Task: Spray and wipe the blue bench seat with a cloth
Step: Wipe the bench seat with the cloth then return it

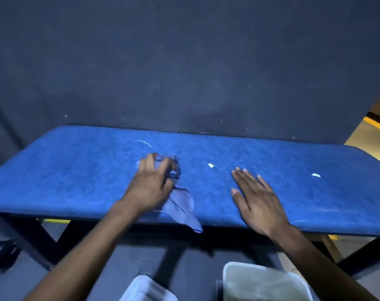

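blue bench seat (76,177) is padded, firm. thin soft cloth (180,203) is bunched under curled fingers of left hand (150,185) at seat middle, tail over front edge. right hand (256,200) is laid flat, fingers straight. cloth judged light, best gripped at bunched part.

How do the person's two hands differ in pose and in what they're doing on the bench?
The left hand has curled fingers gripping the cloth; the right hand is flat with straight fingers and holds nothing. The left hand looks blurred, the right hand sharp. Both are over the blue bench seat.
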Available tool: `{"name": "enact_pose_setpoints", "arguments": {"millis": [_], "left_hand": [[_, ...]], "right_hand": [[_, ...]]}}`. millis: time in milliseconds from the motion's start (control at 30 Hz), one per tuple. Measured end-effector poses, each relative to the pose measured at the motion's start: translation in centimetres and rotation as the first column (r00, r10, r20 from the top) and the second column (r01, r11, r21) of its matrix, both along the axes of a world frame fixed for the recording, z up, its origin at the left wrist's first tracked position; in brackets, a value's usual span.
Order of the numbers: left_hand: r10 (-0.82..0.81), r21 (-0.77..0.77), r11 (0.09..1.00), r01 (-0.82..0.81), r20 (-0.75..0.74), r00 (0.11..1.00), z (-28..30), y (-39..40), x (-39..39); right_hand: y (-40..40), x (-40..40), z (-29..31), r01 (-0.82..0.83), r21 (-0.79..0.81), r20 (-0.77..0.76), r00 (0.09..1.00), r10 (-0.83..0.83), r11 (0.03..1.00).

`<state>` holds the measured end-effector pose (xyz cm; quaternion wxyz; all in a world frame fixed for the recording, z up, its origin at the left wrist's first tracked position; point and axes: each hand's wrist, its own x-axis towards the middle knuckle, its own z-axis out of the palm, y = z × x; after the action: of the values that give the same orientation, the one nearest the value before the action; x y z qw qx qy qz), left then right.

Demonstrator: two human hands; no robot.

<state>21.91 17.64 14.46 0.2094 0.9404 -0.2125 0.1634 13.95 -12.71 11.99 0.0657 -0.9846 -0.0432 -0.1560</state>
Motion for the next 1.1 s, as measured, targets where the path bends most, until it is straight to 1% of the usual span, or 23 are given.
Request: {"name": "enact_pose_setpoints", "arguments": {"millis": [33, 100, 133, 200, 233, 300, 367, 433, 467, 500, 533, 600, 667, 733, 833, 900, 933, 1000, 1033, 1100], "left_hand": [[0.083, 0.004, 0.997, -0.083, 0.009, 0.997, -0.1, 1.3, 2.1], [0.251, -0.025, 0.967, -0.253, -0.049, 0.967, 0.0, 2.7, 6.1], [0.311, -0.045, 0.948, -0.315, -0.081, 0.947, 0.1, 2.5, 7.9], [0.360, -0.059, 0.928, -0.369, -0.119, 0.925, 0.4, 1.0, 10.8], [0.351, -0.039, 0.933, -0.359, -0.130, 0.927, 0.7, -0.2, 11.4], [0.263, 0.008, 0.964, -0.265, -0.148, 0.953, 1.3, -1.9, 11.2], [0.106, 0.063, 0.993, -0.097, -0.149, 0.983, 1.5, -2.3, 8.8], [-0.035, 0.102, 0.994, 0.047, -0.119, 0.992, 1.1, -0.9, 5.8], [-0.061, 0.102, 0.992, 0.071, -0.099, 0.993, 0.6, 0.3, 4.9], [-0.056, 0.095, 0.993, 0.063, -0.075, 0.996, 0.3, 1.6, 4.4], [-0.006, 0.089, 0.996, 0.010, -0.051, 0.999, 0.1, 2.9, 4.8], [0.148, 0.070, 0.987, -0.147, -0.018, 0.989, -0.2, 5.5, 7.5], [0.283, 0.055, 0.958, -0.280, -0.054, 0.957, 0.0, 6.9, 10.6], [0.352, 0.044, 0.936, -0.349, -0.096, 0.931, 0.4, 6.2, 12.9], [0.391, 0.062, 0.920, -0.386, -0.151, 0.908, 1.6, 2.4, 14.2], [0.362, 0.101, 0.932, -0.349, -0.181, 0.914, 2.3, 0.2, 13.2], [0.302, 0.118, 0.951, -0.284, -0.173, 0.938, 2.2, -0.4, 12.4], [0.131, 0.130, 0.985, -0.115, -0.118, 0.984, 1.6, -1.0, 9.5], [0.042, 0.139, 0.990, -0.029, -0.092, 0.995, 1.2, -0.9, 7.8], [-0.063, 0.155, 0.985, 0.072, -0.061, 0.996, 1.1, 0.0, 4.4]], "right_hand": [[0.0, 0.0, 0.0, 0.002, 0.003, 0.004, 1.000, -0.003, 1.000], [0.1, 0.0, 0.0, 0.005, 0.006, 0.007, 1.000, -0.006, 1.000], [0.1, 0.0, 0.0, 0.005, 0.004, 0.004, 1.000, -0.005, 1.000], [0.0, 0.1, 0.0, 0.006, 0.001, -0.005, 1.000, -0.006, 1.000], [0.0, 0.2, -0.1, 0.002, 0.000, -0.004, 1.000, -0.002, 1.000], [-0.1, 0.2, -0.2, -0.005, 0.004, 0.006, 1.000, 0.005, 1.000], [-0.1, 0.2, -0.3, -0.004, 0.006, 0.009, 1.000, 0.004, 1.000], [-0.1, 0.2, -0.3, -0.005, 0.007, 0.014, 1.000, 0.005, 1.000], [-0.2, 0.2, -0.3, -0.004, 0.007, 0.017, 1.000, 0.004, 1.000], [-0.2, 0.2, -0.3, -0.004, 0.006, 0.018, 1.000, 0.004, 1.000], [-0.2, 0.2, -0.3, -0.006, 0.004, 0.017, 1.000, 0.006, 1.000], [-0.2, 0.2, -0.3, 0.003, 0.004, 0.012, 1.000, -0.003, 1.000], [-0.1, 0.3, -0.3, 0.009, 0.001, -0.001, 1.000, -0.009, 1.000], [-0.1, 0.4, -0.3, 0.011, 0.000, -0.009, 1.000, -0.011, 1.000], [-0.1, 0.4, -0.4, 0.013, 0.004, -0.010, 1.000, -0.013, 1.000], [-0.1, 0.4, -0.4, 0.009, -0.003, -0.017, 1.000, -0.009, 1.000], [-0.1, 0.3, -0.3, 0.009, -0.002, -0.017, 1.000, -0.009, 1.000], [0.0, 0.2, -0.1, 0.011, 0.003, -0.016, 1.000, -0.011, 1.000], [0.0, 0.2, 0.0, 0.012, 0.001, -0.019, 1.000, -0.012, 1.000], [0.0, 0.1, 0.0, 0.014, -0.003, -0.026, 1.000, -0.014, 1.000]]}}
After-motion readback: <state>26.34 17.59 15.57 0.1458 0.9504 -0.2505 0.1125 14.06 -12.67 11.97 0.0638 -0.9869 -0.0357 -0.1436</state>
